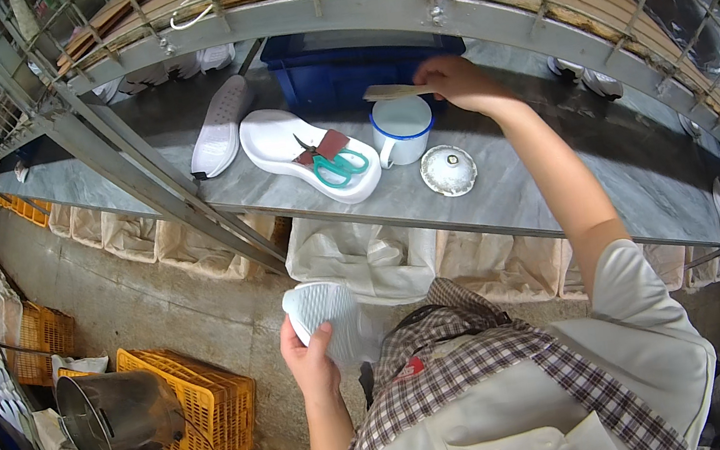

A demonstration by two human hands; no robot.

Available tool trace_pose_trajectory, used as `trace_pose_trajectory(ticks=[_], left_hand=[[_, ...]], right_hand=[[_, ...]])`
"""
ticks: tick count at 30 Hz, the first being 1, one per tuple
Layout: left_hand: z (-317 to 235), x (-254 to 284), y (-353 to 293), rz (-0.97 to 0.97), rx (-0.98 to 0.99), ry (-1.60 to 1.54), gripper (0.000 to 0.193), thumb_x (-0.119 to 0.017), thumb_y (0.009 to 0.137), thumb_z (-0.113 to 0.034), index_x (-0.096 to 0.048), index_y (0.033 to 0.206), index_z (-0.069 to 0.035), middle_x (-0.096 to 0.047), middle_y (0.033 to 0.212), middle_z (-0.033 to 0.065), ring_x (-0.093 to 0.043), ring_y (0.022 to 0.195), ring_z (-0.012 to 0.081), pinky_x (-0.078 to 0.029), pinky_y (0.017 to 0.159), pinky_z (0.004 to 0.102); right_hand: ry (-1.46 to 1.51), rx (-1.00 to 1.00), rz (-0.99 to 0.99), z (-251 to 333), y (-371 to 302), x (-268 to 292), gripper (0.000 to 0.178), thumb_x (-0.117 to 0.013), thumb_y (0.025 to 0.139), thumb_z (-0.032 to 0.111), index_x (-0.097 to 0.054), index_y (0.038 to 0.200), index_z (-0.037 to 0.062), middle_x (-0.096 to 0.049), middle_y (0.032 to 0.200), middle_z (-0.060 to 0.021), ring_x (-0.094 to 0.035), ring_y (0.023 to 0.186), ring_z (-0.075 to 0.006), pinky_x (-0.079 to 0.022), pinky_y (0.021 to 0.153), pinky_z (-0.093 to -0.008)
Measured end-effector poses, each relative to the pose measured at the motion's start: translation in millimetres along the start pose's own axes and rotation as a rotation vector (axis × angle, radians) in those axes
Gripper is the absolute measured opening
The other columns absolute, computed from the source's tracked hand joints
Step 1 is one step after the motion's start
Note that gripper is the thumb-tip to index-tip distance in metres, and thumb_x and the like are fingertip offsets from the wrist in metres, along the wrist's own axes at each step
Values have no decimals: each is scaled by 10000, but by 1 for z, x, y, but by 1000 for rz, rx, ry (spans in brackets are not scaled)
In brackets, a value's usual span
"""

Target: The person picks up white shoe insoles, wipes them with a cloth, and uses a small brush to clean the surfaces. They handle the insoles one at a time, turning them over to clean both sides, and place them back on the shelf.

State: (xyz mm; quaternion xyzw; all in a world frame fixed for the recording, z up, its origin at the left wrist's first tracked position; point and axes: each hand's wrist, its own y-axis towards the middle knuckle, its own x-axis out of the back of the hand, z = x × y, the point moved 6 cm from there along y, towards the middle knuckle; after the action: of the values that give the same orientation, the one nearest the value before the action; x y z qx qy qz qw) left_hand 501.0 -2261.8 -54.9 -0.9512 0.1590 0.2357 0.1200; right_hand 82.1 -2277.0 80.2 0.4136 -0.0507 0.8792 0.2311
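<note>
By the right hand (457,85), closed on one end, a pale strip (393,91) is held over the mug (404,137); whether the rim is touched cannot be told. Nearer the wearer than the mug and to its left, a ridged sole (329,316) is gripped by the left hand (309,357). Left of the mug, scissors (340,164) are held in a white tray (269,139); a lid (449,173) is set just right of the mug, with a blue bin (314,84) behind.
</note>
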Motion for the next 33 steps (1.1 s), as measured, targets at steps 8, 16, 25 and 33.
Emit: trace_pose_trajectory(ticks=[8, 16, 25, 33], left_hand=[[-3, -36, 15, 112, 4, -96, 480, -607, 743, 34, -493, 1210, 33, -607, 1092, 103, -592, 986, 192, -462, 872, 324], [-8, -33, 13, 133, 25, -155, 456, -594, 774, 19, -491, 1218, 14, -610, 1099, 102, -602, 986, 192, -476, 871, 325], [-7, -32, 12, 128, 66, -202, 423, -563, 804, 13, -480, 1219, 21, -610, 1104, 112, -608, 990, 196, -491, 870, 341], [-3, -32, 4, 73, 133, -124, 329, -532, 826, 23, -513, 1154, 25, -621, 1054, 110, -622, 915, 184, -510, 811, 318]], right_hand=[[-341, -46, 68, -33, -27, -25, 246, -615, 783, 284, -660, 966, 126, -661, 942, -104, -623, 894, -282, -486, 777, -355], [-184, 40, -32, -16, -43, -8, 299, -564, 887, 250, -648, 1055, 18, -653, 1022, -151, -621, 937, -243, -461, 835, -310], [201, 391, 154, 83, -155, -111, 255, -646, 852, 190, -671, 1100, 140, -593, 732, -37, -552, 634, -124, -437, 552, -268], [145, 442, -87, 115, -154, -137, 225, -659, 824, 198, -690, 1035, 126, -569, 690, -75, -563, 579, -214, -435, 500, -325]])
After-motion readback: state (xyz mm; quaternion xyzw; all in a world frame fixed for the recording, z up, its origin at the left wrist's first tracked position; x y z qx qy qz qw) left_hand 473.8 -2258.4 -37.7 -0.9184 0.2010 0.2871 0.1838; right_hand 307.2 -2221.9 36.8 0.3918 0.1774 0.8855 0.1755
